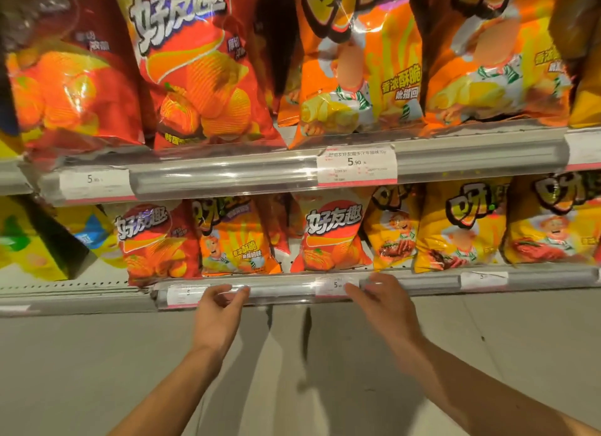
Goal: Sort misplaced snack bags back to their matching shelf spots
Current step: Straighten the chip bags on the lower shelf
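Snack bags fill two shelves in front of me. On the lower shelf a red chip bag [159,240] stands beside an orange bag [237,237]. Right of that, another red chip bag [331,234] stands next to yellow bags [461,224]. The upper shelf holds red chip bags [201,64] on the left and orange bags [361,61] on the right. My left hand [221,312] hovers just below the lower shelf's front rail [279,289], fingers loosely curled and holding nothing. My right hand [380,302] is at the same rail near a price tag [335,286], also holding nothing.
The upper shelf rail [227,175] carries price labels. Yellow and green bags [29,243] sit at the far left of the lower level. Grey floor [292,370] lies below the shelves.
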Tool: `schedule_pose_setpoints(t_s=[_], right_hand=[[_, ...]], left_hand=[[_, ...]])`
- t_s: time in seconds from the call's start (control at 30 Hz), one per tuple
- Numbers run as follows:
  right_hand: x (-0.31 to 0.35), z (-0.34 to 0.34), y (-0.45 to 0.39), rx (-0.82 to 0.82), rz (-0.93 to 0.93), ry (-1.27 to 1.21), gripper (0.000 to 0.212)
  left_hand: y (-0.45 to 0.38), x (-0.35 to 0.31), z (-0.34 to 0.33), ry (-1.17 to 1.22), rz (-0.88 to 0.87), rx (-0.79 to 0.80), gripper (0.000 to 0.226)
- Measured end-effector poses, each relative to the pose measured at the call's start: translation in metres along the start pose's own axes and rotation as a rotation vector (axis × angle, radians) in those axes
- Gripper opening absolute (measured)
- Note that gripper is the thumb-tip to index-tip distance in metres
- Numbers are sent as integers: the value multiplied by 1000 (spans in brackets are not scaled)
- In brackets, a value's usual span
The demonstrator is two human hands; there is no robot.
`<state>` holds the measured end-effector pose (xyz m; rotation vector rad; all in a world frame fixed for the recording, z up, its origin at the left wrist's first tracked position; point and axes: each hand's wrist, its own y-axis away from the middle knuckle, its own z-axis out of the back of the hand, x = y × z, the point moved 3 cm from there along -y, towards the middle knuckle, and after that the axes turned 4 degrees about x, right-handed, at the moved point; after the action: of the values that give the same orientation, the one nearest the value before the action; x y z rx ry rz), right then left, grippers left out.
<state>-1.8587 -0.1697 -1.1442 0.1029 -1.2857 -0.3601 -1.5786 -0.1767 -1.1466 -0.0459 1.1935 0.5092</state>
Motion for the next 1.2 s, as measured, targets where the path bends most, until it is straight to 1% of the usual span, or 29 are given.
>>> schedule_pose_setpoints(t_s=[0.1, 0.17, 0.2, 0.23, 0.3, 0.33, 0.37, 0.4, 0.5, 0.63, 0.67, 0.73, 0.8, 0.83, 0.93, 1.0, 1.1, 1.2], right_hand=[[21, -14, -5, 9, 84, 61, 34], [33, -20, -11, -39, 158, 17, 26], [37, -23, -14, -69, 189, 1, 32], [41, -25, -18, -90, 203, -12, 49], [43, -29, -30, -97, 167, -34, 96], [43, -30, -36, -93, 161, -32, 109], [44, -32, -42, -91, 170, -28, 112], [44, -33, -48, -91, 183, -13, 110], [43, -38, -62, -80, 203, -1, 95], [40, -41, -77, -19, 193, 23, 90], [38, -41, -82, -12, 188, 14, 90], [36, -41, -87, -10, 185, 11, 88], [36, -41, -91, -30, 195, 44, 83], [36, -41, -92, -44, 200, 66, 78], [38, -44, -90, -77, 213, 76, 66], [41, -46, -83, -93, 241, 61, 64], [46, -42, -72, -132, 292, 50, 61], [46, -27, -63, -143, 285, -19, 54]], left_hand=[[-12, -19, 16, -30, -59, -57, 38], [-26, -33, 25, -36, -127, -97, 51], [-34, -40, 28, -29, -166, -115, 57], [-42, -46, 30, -21, -199, -128, 62], [-56, -54, 31, -12, -223, -122, 68], [-62, -57, 29, -4, -227, -98, 68], [-68, -57, 27, 12, -227, -63, 69], [-72, -58, 25, 22, -226, -28, 71], [-82, -56, 21, -20, -219, 51, 83], [-93, -52, 16, -67, -185, 111, 96], [-95, -51, 15, -71, -168, 125, 95], [-100, -48, 13, -58, -133, 137, 84], [-103, -48, 12, -50, -121, 128, 73], [-104, -48, 12, -43, -122, 123, 72], [-104, -47, 14, -24, -110, 82, 87], [-100, -48, 15, -6, -120, 56, 93], [-89, -55, 17, 1, -162, 32, 92], [-82, -65, 12, 17, -191, 55, 86]])
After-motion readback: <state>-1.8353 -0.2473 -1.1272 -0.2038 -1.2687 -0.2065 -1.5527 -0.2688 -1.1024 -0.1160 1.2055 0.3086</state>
